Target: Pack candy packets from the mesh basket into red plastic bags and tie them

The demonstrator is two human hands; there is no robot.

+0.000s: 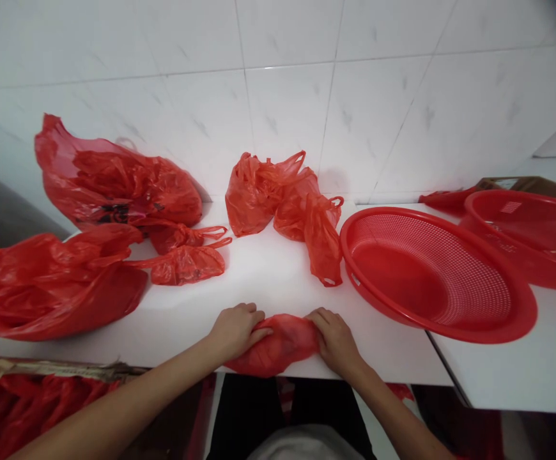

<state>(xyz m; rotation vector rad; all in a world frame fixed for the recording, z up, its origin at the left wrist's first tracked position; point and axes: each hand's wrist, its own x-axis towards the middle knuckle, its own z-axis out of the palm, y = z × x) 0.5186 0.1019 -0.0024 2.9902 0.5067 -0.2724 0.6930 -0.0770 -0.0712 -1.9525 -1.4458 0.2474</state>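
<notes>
A red plastic bag (282, 348) lies at the front edge of the white table, between my two hands. My left hand (239, 329) grips its left end, with the thumb on top of the plastic. On the opposite end, my right hand (333, 335) has its fingers closed on the bag's upper right corner. Something darker shows faintly through the thin film; I cannot make out what. Behind my hands sit several filled red bags (271, 195), and a small knotted bag (189, 265) lies to the left.
A red perforated basket (397, 275) stands right, overlapping the seam between two tables. Another red basket (537, 236) is beyond it. Large red bags (57, 287) crowd the left side. White tiles (287, 96) rise behind. Below the left edge, a cardboard box (33, 367) contains red bags.
</notes>
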